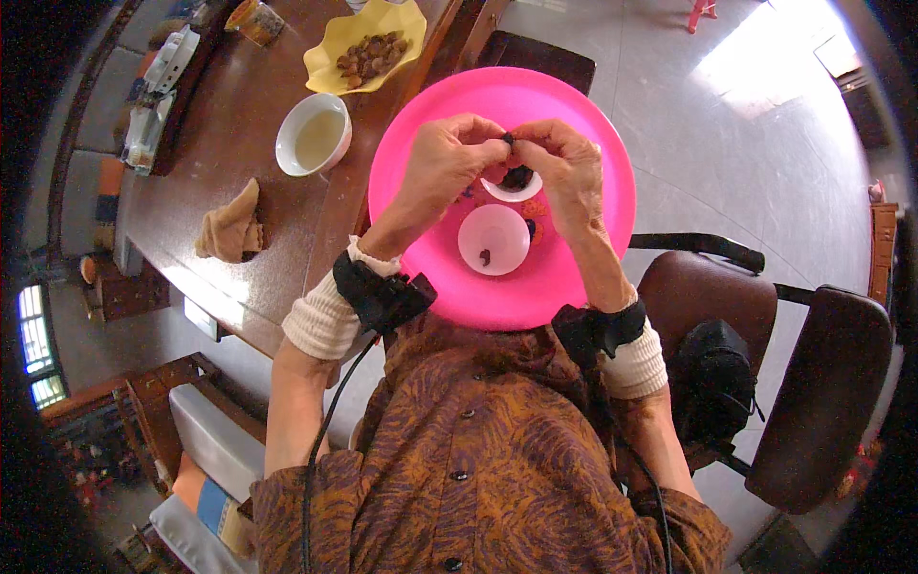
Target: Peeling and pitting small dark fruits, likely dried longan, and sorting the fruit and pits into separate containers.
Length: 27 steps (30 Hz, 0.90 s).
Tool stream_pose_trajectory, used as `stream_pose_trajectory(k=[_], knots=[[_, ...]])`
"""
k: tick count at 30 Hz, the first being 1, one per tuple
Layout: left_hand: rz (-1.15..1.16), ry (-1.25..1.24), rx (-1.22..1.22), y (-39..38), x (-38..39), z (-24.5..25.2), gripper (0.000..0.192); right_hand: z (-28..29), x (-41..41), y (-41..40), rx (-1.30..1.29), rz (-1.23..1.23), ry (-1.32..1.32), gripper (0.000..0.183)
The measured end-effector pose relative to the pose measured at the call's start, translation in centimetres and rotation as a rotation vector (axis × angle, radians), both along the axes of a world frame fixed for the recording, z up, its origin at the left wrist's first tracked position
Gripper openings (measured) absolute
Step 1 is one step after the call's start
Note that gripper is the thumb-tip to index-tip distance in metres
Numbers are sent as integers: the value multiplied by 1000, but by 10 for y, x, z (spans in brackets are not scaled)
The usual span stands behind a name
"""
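Observation:
My left hand [453, 154] and my right hand [564, 161] meet over a round pink plastic tray [409, 165], pinching one small dark piece [508, 138] between their fingertips. Just beneath the fingers is a small white bowl [518, 196] with dark contents, partly hidden by the hands. Nearer my body, a translucent white bowl [495, 233] sits on the tray with a small dark scrap [485, 256] inside. The tray rests in front of my lap, beside the wooden table.
On the brown wooden table [287, 215] at left stand a bowl of pale liquid [283, 140], a yellow wavy-edged dish [319, 64] of brown roundish pieces, a jar [256, 23] and a crumpled tan cloth [231, 224]. A brown armchair [706, 287] holding a black bag [713, 380] is at right.

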<state>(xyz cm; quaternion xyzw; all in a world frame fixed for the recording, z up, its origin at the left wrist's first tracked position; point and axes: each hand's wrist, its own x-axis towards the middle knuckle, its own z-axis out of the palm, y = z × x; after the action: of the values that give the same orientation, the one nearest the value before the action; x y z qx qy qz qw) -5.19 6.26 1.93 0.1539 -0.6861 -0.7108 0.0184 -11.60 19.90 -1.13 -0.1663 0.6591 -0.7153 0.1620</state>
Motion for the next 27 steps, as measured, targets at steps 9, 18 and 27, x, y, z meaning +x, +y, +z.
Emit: stream_pose_trajectory(k=[9, 18, 27], knots=[[-25, -11, 56, 0, -3, -4, 20, 3, 1, 2, 42, 5, 3, 16], [-37, -62, 150, 1, -4, -4, 18, 8, -2, 9, 89, 18, 46, 18], [-72, -49, 180, 1, -2, 1, 19, 6, -6, 11, 27, 78, -12, 15]])
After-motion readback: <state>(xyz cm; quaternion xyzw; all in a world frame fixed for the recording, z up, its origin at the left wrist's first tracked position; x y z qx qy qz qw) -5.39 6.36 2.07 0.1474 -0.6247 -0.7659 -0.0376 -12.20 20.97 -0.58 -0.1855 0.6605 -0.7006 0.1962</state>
